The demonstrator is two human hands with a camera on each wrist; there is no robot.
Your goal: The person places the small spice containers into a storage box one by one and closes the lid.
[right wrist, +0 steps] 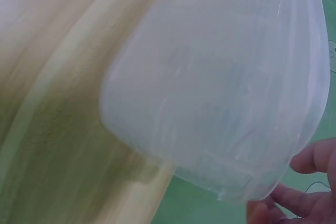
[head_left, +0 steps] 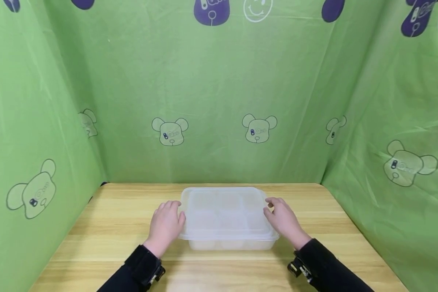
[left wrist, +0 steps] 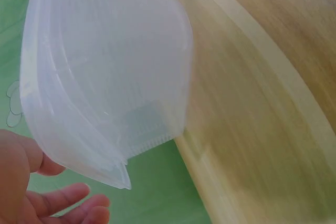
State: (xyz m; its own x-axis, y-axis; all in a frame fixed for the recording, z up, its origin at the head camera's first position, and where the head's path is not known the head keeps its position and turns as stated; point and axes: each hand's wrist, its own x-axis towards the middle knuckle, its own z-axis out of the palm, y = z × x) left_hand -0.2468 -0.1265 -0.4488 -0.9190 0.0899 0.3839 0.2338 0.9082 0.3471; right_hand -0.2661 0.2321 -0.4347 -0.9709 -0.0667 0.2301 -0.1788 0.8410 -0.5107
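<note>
A translucent plastic food container [head_left: 233, 245] stands on the table with its pale lid [head_left: 224, 209] on top. Faint compartment outlines show through the lid. My left hand [head_left: 166, 224] is at the lid's left edge, thumb right at the rim; in the left wrist view its other fingers [left wrist: 79, 200] are spread loosely, apart from the rim. On the opposite side, my right hand [head_left: 284, 219] has its thumb and forefinger at the lid's right edge, with a gap between them. The right wrist view shows loosely bent fingers [right wrist: 299, 200] close around the lid's corner.
The light wood-grain table [head_left: 117, 227] extends around the container. Green cloth [head_left: 219, 81] printed with bear heads hangs behind the table and along both sides. Dark sleeves [head_left: 140, 265] cover both forearms, with small devices strapped at the wrists.
</note>
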